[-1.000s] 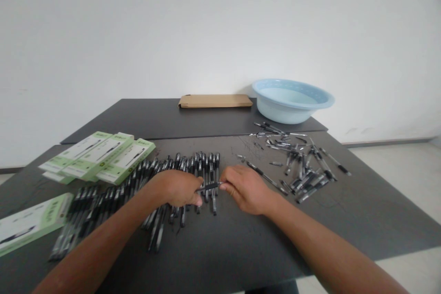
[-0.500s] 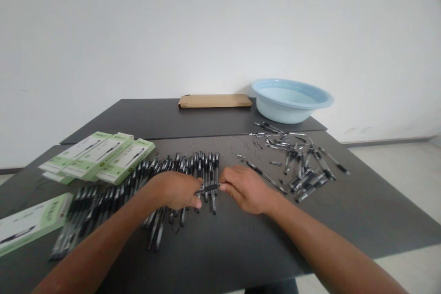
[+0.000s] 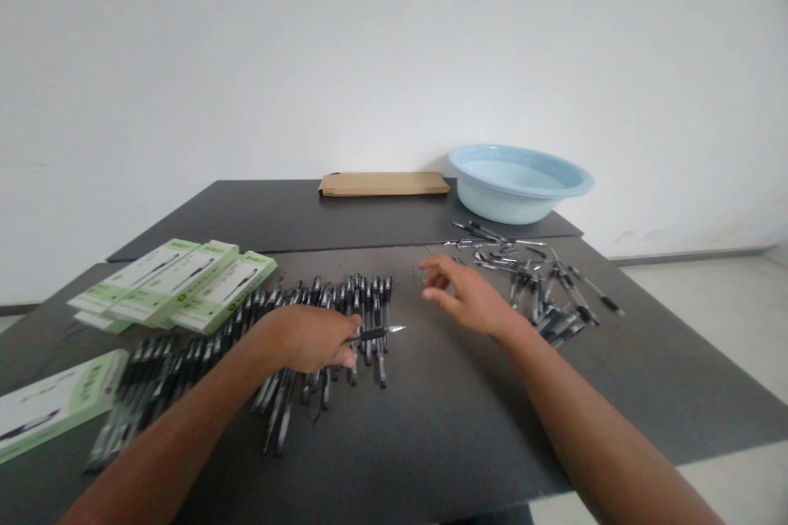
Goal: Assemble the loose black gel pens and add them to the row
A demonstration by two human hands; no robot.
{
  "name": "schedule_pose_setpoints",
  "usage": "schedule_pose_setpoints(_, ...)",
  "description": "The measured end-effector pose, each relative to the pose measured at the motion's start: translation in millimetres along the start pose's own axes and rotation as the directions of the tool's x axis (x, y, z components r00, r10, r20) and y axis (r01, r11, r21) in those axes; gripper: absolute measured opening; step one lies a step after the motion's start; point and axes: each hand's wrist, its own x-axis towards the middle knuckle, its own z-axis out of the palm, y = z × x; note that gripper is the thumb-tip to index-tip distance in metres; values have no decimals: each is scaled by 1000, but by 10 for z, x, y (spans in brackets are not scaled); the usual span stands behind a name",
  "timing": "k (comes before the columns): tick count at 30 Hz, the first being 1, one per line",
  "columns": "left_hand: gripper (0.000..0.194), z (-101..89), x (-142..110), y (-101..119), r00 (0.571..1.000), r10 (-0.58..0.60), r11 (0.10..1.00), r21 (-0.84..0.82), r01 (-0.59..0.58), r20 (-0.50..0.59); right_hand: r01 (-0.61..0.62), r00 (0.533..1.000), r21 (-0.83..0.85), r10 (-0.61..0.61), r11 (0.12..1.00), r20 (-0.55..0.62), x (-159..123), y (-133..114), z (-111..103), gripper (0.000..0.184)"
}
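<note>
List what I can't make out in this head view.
All in the head view:
Held pen: back end hidden by the left hand.
Left pens: some covered by the left forearm.
Right pens: partly blocked by the right hand.
Nearest box: cut off by the left edge.
Stacked boxes: print too small.

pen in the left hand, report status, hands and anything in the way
Left hand: gripping pen, silvery tip showing. Right hand: open, nothing visible held, near loose pens. Other pens crowding left hand.
</note>
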Motion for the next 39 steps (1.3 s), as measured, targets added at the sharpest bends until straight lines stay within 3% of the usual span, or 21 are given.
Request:
schedule_pose_setpoints(1,52,2,8,6,1000,-4,1000,1,4,5,-164,985,-111,157,980,-72,45,150,-38,33)
schedule_pose_setpoints(3,55,4,23,22,1000,-3,1000,3,3,14,-473,881,-316,432,823,-192,123,450,-85,27)
schedule_pose_setpoints(5,56,6,33,36,1000,3,1000,5,-3,15,-553,833,-355,502,754,-231,174,694,-88,28)
schedule_pose_setpoints(9,57,11,35,44,1000,6,1000,5,-6,7,-567,821,-393,534,724,-203,216,917,8,27)
schedule_pose_setpoints(15,57,32,22,47,999,34,999,3,-34,0,-564,821,-408,542,718,-180,245,912,134,22)
schedule_pose_setpoints(23,57,-17,-62,35,1000,-6,1000,4,6,-14,-555,825,-303,465,775,-322,174,642,-91,23)
schedule_pose_setpoints(26,57,-38,-74,-28,998,-37,999,-7,37,-45,-445,870,-187,373,876,-323,108,455,-90,20)
schedule_pose_setpoints(29,56,-54,-76,-93,995,-72,997,-18,71,-68,-191,943,180,232,965,-240,70,267,13,13)
schedule_pose_setpoints(31,54,-62,-75,-114,995,-78,997,-18,77,-63,-103,973,404,177,909,-150,61,149,101,15)
schedule_pose_setpoints(34,55,-69,-64,-117,996,-74,997,-6,74,-49,-78,989,644,139,761,-43,57,-1,216,18)
schedule_pose_setpoints(39,56,-61,-28,-123,996,-74,997,0,74,-44,-55,998,826,64,561,22,29,-157,338,24)
